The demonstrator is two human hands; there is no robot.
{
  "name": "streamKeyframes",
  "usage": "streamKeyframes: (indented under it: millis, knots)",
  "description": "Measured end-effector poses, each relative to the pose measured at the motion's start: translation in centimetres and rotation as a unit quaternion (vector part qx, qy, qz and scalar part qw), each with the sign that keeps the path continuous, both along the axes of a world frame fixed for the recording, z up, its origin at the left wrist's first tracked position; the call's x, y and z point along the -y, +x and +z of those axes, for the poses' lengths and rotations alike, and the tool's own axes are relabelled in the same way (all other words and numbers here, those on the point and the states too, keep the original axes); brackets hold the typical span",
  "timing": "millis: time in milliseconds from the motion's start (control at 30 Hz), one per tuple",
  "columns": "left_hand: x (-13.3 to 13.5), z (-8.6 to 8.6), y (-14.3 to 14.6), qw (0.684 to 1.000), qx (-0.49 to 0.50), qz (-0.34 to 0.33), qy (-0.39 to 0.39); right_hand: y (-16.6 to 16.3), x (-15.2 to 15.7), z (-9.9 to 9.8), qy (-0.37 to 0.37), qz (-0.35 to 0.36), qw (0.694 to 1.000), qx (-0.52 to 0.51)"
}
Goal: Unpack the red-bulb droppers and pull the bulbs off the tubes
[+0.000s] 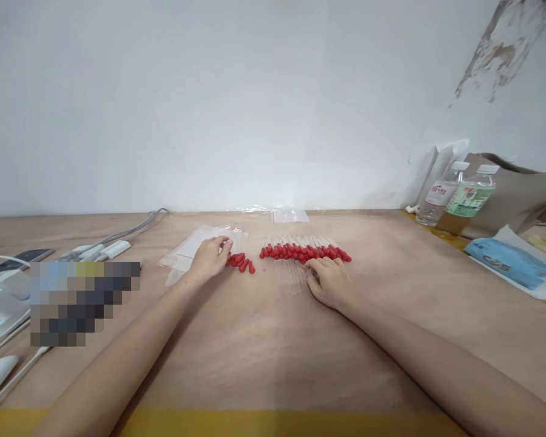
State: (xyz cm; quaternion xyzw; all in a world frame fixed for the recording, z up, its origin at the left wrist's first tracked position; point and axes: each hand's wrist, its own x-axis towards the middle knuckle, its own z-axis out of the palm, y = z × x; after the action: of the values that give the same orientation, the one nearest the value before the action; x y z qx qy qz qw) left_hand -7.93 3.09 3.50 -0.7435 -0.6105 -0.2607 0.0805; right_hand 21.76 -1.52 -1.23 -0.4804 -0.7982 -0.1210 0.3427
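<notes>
A long row of red bulb-shaped tips [300, 251] with pale thin sticks [303, 239] behind them lies across the table. My right hand [331, 282] rests at the near side of this row, fingers bent over its right part and thumb apart from them. Beside that hand, thin clear strips [290, 278] lie flat, pointing toward me. My left hand [210, 258] is over the edge of the clear plastic bags [182, 252], thumb and fingers drawn together; whatever they pinch is too small to make out. Several loose red bulb-shaped pieces [241, 262] lie just right of it, partly hidden by the hand.
Another clear bag [291, 215] lies by the wall. At the right stand two bottles [468, 197], with a blue tissue pack [509, 261] and a grey bag [523, 188]. Cables, white chargers [102, 250] and a phone [25, 259] lie at the left, beside a blurred-out patch.
</notes>
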Motion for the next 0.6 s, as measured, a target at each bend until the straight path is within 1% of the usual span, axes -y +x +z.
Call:
streamKeyframes:
  millis: [100,233,333,400,433,600]
  knots:
    - [0.3,0.4,1.4,0.999,-0.025,-0.028,0.031,0.0,0.0,0.0,0.009,0.003,1.0,0.001]
    - [-0.1,0.5,4.0,0.995,-0.058,-0.077,0.001,0.0,0.3,0.1,0.002,0.021,1.0,0.01]
    - [-0.9,0.3,5.8,0.987,-0.077,-0.14,-0.018,-0.1,0.5,0.4,-0.009,0.036,0.999,0.016]
    - [-1.3,0.2,6.9,0.979,-0.084,-0.184,-0.012,-0.2,0.7,0.6,-0.018,0.048,0.998,0.025]
    - [-1.4,0.2,7.3,0.977,-0.085,-0.195,-0.005,-0.2,0.8,0.7,-0.023,0.053,0.998,0.031]
    - [-1.6,-0.2,8.7,0.977,-0.084,-0.193,0.034,-0.3,0.9,1.3,-0.037,0.073,0.995,0.049]
